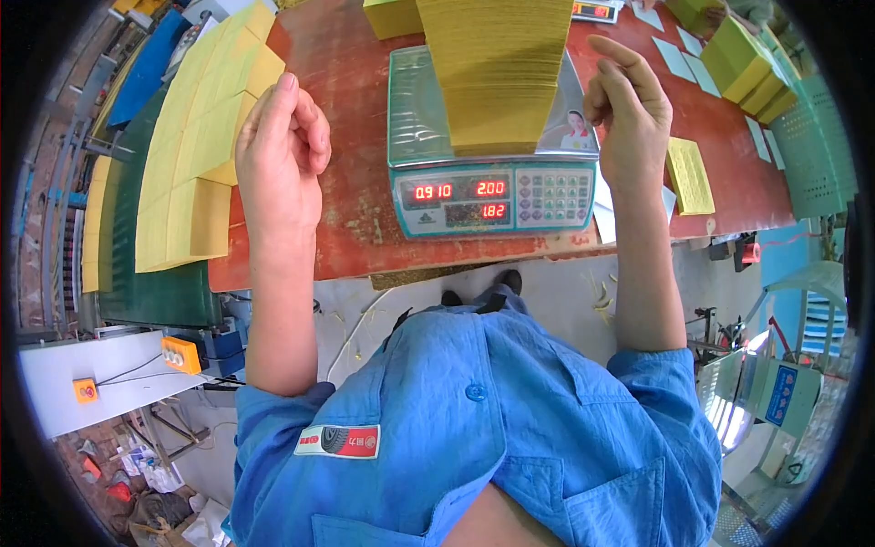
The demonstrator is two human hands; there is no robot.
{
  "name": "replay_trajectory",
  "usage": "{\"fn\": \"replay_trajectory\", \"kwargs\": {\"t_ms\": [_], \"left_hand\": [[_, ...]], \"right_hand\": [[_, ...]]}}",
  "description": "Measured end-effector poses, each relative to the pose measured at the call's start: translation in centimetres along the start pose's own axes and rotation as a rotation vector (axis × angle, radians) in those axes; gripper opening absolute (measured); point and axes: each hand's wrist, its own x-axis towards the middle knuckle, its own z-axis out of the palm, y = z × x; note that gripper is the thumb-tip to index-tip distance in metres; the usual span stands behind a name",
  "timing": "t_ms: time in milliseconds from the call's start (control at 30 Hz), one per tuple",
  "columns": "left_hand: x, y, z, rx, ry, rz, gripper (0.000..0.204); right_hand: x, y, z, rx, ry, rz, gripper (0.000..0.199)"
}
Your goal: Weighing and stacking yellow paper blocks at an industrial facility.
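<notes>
A tall stack of yellow paper sheets stands on the metal pan of a teal-edged digital scale, whose red digits are lit. To the left of the scale, my left hand is raised over the red table, fingers loosely bent and nothing visible in them. My right hand hovers by the right edge of the pan. Its index finger reaches out while the other fingers curl, and I see nothing in it. Both hands are apart from the stack.
Blocks of yellow paper line a green surface on the left. A small yellow stack lies right of the scale on the red table. Pale slips and more yellow stacks sit farther right, near another person's hand.
</notes>
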Motion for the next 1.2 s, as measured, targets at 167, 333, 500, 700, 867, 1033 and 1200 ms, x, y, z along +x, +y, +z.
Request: {"fn": "replay_trajectory", "kwargs": {"t_ms": [167,333,500,700,867,1033,1200], "left_hand": [[1.5,-0.5,0.4,0.036,0.005,-0.024,0.032],[4.8,-1.6,1.0,0.102,-0.026,-0.121,0.032],[8.8,-1.2,4.2,-0.029,-0.081,-0.309,0.059],[11.2,0.6,9.2,0.064,-0.162,-0.436,0.062],[8.9,2.3,10.6,0.138,-0.233,-0.629,0.054],[5.9,2.7,11.1,0.157,-0.254,-0.681,0.055],[6.4,1.7,9.3,0.041,-0.244,-0.699,0.056]], "right_hand": [[1.1,0.8,-0.3,-0.030,0.013,0.010,0.020],[4.0,2.8,-1.0,-0.004,0.010,0.060,0.021],[9.5,8.3,-1.4,-0.032,-0.031,0.128,0.028],[11.4,13.5,1.1,0.197,-0.269,0.399,0.056],[7.1,10.6,-0.4,0.191,-0.297,0.363,0.057],[3.3,9.0,-2.6,0.052,-0.156,0.248,0.039],[-4.5,6.8,-6.9,-0.076,-0.151,0.385,0.028]]}}
